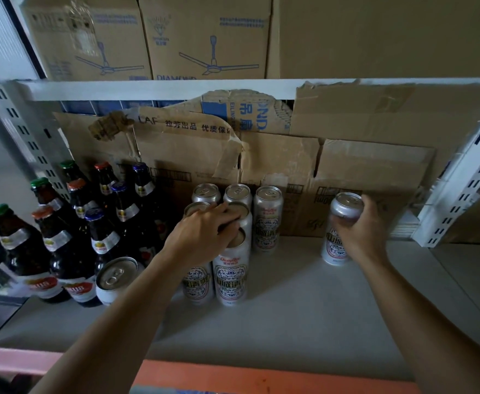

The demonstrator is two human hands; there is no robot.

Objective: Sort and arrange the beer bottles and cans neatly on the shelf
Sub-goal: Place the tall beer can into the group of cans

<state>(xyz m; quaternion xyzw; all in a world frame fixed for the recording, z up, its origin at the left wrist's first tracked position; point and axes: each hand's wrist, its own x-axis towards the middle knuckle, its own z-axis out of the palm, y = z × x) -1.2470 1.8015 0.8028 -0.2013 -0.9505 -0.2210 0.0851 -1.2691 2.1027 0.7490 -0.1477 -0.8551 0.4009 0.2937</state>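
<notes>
Several white beer cans (267, 220) stand in rows at the middle of the pale shelf (304, 302). My left hand (204, 234) lies over the tops of the front cans, its fingers curled round the can (230, 277) at the front of the middle row. My right hand (361, 226) grips a lone white can (337, 231) standing apart to the right. Several dark beer bottles (62, 240) with green, orange and blue caps fill the shelf's left side. One shorter can (113, 280) stands in front of the bottles.
Torn cardboard sheets (290, 166) line the back of the shelf. White slotted uprights (460, 189) frame both sides. Cardboard boxes (204, 38) printed with ceiling fans sit on the shelf above. An orange edge (261, 376) runs along the front below.
</notes>
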